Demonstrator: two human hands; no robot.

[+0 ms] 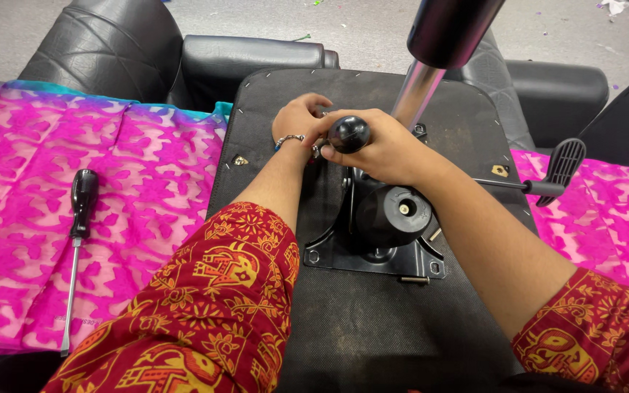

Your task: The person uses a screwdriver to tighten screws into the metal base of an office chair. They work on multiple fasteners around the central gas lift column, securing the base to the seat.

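Note:
An upturned black chair seat point(373, 320) lies in front of me with a black metal tilt mechanism plate point(373, 251) on its underside. My right hand point(384, 149) grips a tool with a round black handle point(349, 134), held upright over the plate's far end. My left hand point(296, 116) rests on the seat just beside it, fingers curled near the tool's tip, which is hidden. A large black tension knob point(394, 215) sits on the plate below my right wrist. The chrome gas cylinder point(418, 87) rises from the mechanism.
A long black-handled screwdriver point(78, 233) lies on the pink patterned cloth point(111, 189) at left. A black lever with paddle handle point(558, 171) sticks out to the right. A loose bolt point(415, 279) lies near the plate's front edge. Black chair armrests point(252, 54) stand behind.

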